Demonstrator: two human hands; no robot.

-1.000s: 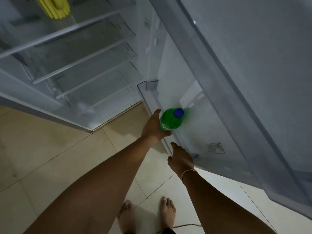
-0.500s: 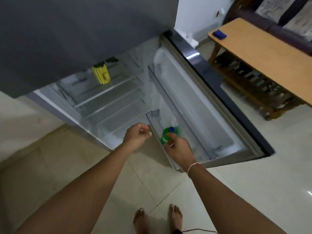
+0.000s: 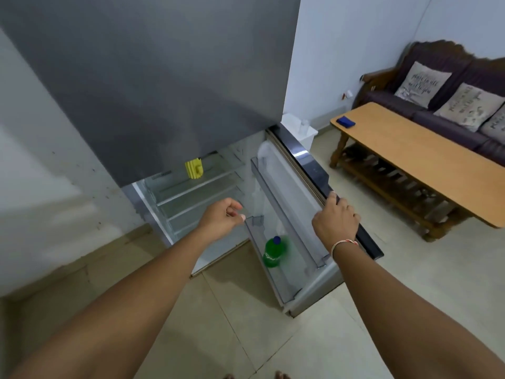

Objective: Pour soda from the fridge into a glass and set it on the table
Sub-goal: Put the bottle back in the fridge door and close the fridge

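Head view: bin wall (image 3: 276, 280) blurs bottle (image 3: 273, 253).

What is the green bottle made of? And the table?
The green bottle looks like see-through plastic with a blue screw cap. The table looks like wood: a smooth, light top on darker carved legs, though the top could be laminate.
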